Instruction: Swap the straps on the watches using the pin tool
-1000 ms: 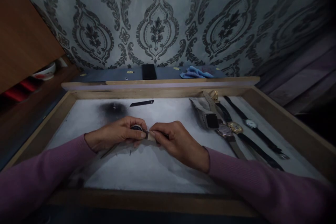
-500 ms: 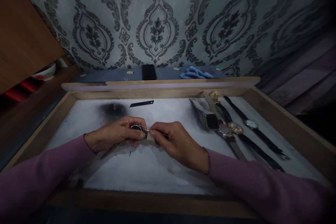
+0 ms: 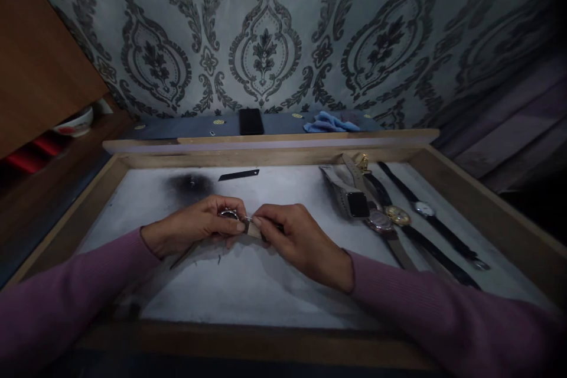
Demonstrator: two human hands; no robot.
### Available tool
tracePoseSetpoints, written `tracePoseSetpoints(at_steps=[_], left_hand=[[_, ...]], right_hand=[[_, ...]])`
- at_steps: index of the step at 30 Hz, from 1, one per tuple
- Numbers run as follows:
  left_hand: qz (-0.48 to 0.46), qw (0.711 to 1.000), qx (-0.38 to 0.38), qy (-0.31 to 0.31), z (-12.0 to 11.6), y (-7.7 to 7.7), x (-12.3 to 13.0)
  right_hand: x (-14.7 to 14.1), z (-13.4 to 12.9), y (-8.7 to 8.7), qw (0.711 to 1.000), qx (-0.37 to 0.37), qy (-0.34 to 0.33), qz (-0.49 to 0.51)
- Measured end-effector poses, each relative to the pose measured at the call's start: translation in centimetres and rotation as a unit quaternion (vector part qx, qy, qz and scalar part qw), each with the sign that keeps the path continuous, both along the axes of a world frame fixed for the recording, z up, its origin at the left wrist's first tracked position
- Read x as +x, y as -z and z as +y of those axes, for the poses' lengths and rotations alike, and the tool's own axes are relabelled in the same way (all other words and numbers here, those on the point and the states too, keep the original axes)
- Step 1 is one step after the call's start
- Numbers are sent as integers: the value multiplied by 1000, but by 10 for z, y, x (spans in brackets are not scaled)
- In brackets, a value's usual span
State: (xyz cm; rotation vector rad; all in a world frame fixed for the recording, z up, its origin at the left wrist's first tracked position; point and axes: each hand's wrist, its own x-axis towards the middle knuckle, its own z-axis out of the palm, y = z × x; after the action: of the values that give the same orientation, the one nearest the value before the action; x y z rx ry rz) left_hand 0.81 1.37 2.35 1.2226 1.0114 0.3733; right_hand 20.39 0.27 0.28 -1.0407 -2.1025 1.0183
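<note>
My left hand [image 3: 201,221] is closed round a wristwatch [image 3: 229,213] with a round silver case, low over the white board. One light strap [image 3: 253,231] of the watch sticks out to the right, and a thin strip on the other side slants down to the left under the hand. My right hand [image 3: 301,239] pinches a thin tool with a slim metal tip [image 3: 248,218], which meets the strap close to the case. A dark part of this tool shows behind the fingers; its exact kind is hidden.
A black snap-off blade [image 3: 239,175] lies at the back of the wooden-rimmed tray [image 3: 283,155]. On the right are a square smartwatch [image 3: 357,205] and several other wristwatches [image 3: 425,208]. Behind the rim lie a black phone-like slab [image 3: 251,121] and a blue cloth [image 3: 331,122].
Almost nothing differs. The watch in my left hand has tilted very slightly, while both hands keep their grip and place.
</note>
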Motion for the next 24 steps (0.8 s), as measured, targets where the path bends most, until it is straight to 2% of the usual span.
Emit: tracePoseSetpoints(at_steps=[11,24], left_hand=[[-7,1000,2,6,1,5,-2],[-2,1000,6,2,1,3,-1]], right_hand=[[1,2,0,1000,-7,-19,-1],[1,1,-1,1000,-10,-11,1]])
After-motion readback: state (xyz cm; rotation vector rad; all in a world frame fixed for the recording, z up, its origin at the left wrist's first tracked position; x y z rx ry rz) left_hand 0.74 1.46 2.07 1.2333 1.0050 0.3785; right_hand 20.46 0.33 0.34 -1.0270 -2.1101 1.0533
